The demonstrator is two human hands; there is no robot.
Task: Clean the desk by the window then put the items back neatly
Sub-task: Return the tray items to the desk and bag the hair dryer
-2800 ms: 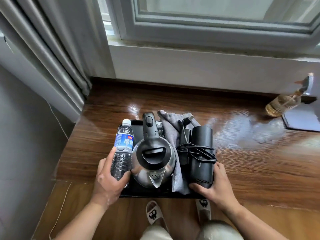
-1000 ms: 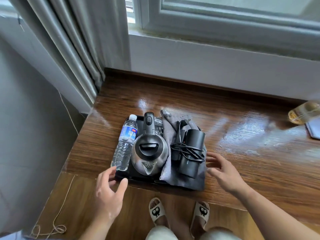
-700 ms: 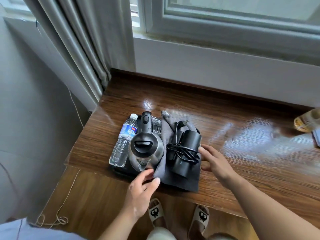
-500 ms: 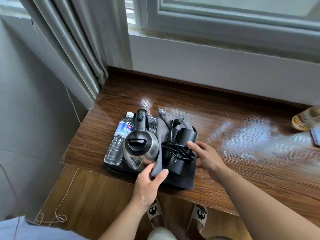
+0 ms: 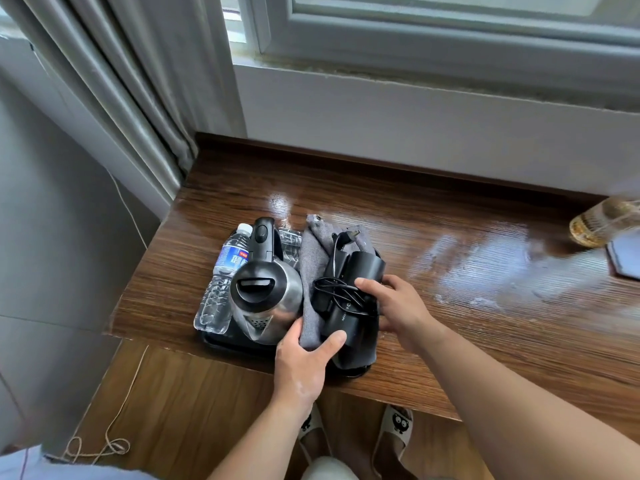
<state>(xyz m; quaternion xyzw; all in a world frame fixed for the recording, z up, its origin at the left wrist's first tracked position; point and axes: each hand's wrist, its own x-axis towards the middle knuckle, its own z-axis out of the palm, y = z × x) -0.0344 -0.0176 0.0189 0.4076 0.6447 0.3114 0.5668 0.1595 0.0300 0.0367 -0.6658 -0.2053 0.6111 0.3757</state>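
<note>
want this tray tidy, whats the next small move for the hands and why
Probably lift the hair dryer with the right hand, so the left hand can pull the grey cloth free. The right hand grips the dryer, which lies on the crumpled cloth beside the kettle; the left hand holds the cloth's near end.

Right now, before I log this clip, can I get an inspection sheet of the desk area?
Surface: brown wooden desk, glossy wet-looking streaks on right part.
Job's things: black tray at the near edge holds clear plastic water bottle, steel kettle with black lid, grey cloth, black hair dryer lying on the cloth.
Clutter: blurred amber bottle and flat grey pad at right edge.
Grippers: right hand grips the dryer; left hand on the cloth's near end, grip unclear.
Cables: black cord wound round the dryer; thin string on the floor.
Surroundings: grey curtain, pale window frame.
</note>
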